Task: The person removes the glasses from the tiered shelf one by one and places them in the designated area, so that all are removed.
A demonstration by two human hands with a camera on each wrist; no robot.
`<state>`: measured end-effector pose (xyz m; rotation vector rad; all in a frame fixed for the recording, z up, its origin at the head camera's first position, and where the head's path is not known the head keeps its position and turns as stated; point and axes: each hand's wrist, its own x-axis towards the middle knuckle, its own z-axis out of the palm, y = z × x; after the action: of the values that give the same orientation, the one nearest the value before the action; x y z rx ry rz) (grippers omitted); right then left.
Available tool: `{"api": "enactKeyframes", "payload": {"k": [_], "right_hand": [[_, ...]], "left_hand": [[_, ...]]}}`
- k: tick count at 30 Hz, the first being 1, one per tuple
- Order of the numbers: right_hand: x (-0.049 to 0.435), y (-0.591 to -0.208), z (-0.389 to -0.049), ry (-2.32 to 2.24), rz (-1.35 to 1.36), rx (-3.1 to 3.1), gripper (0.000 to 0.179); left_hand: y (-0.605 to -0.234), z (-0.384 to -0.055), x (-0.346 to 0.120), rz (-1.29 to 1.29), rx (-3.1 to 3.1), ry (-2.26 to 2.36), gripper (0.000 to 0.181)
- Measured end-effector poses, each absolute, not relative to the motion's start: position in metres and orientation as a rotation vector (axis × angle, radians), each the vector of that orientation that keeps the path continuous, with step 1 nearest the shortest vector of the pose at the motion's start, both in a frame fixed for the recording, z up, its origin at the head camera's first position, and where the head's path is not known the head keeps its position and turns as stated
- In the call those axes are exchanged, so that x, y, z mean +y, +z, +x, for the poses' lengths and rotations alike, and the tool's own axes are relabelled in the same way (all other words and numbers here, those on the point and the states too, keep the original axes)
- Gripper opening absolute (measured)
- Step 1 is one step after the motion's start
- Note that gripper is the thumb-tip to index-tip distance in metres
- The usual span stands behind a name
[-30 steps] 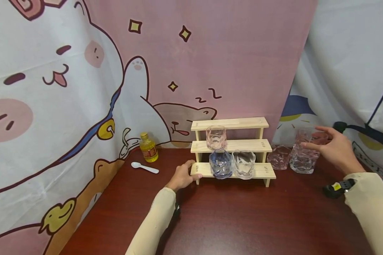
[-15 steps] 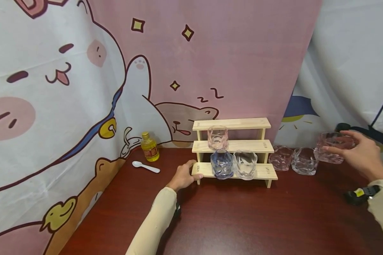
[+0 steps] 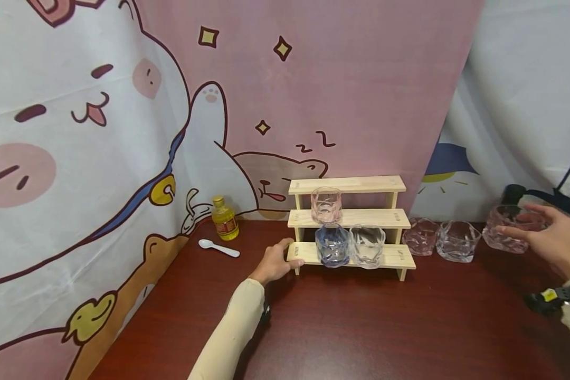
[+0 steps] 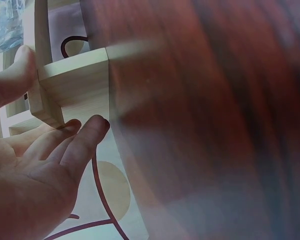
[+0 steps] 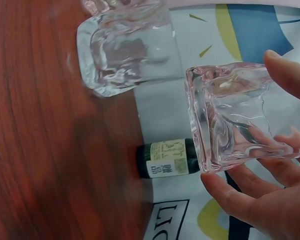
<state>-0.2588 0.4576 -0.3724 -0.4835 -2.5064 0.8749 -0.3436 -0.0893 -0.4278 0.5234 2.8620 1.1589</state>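
Observation:
My left hand point(image 3: 272, 264) holds the left end of the lowest step of a three-tier wooden display stand point(image 3: 349, 217); in the left wrist view the thumb is on the step and the fingers reach round its end. At the right, my right hand point(image 3: 559, 238) grips a pink-tinted glass point(image 3: 503, 235) between thumb and fingers, held over the table in the right wrist view. A clear glass point(image 3: 457, 243) and another pink glass point(image 3: 420, 237) stand beside the stand. On it are a blue glass point(image 3: 332, 247), a clear glass point(image 3: 368, 248) and a pink glass point(image 3: 326, 206).
A yellow oil bottle point(image 3: 225, 219) and a white spoon point(image 3: 219, 248) are at the back left of the brown table point(image 3: 361, 327). A dark bottle with a label point(image 5: 167, 158) stands behind the held glass. A printed cloth point(image 3: 351, 95) hangs along the back.
My right hand has lifted the pink glass off the clear one it was stacked on and carried it right and down beside it. The left hand stays at the stand.

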Motion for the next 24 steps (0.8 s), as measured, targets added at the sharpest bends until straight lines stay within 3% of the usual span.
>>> {"api": "enactKeyframes", "payload": {"k": [24], "right_hand": [[0.467, -0.427, -0.273, 0.940, -0.618, -2.577, 0.098]], "left_hand": [[-0.429, -0.345, -0.087, 0.477, 2.851, 1.158, 0.064]]}}
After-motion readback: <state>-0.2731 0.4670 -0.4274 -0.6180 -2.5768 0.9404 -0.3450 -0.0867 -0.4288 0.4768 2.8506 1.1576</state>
